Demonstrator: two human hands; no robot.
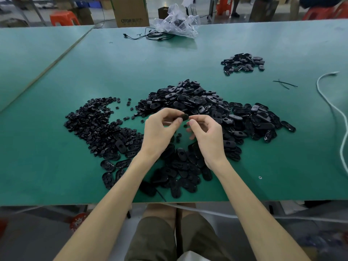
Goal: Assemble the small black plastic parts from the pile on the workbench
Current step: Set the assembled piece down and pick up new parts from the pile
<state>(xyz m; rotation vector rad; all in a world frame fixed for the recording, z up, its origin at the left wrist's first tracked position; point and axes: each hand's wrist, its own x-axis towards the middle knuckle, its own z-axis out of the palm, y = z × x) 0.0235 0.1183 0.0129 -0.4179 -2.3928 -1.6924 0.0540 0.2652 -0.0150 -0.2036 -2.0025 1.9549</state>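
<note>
A big pile of black oval plastic shells (207, 108) lies in the middle of the green workbench (56, 166). Left of it spreads a heap of small round black parts (94, 125). More oval shells (178, 170) lie close to the front edge, under my wrists. My left hand (160, 132) is raised over the piles and pinches one black oval part (184, 116) between thumb and fingers. My right hand (207, 134) is beside it with curled fingers, its fingertips pinched together right at that part; whether it holds a small piece I cannot see.
A smaller separate pile of black parts (243, 63) lies at the far right. A clear plastic bag (177, 21) and black cables (150, 35) sit at the far edge. A white cable (333, 110) runs along the right side, black ties (285, 84) near it.
</note>
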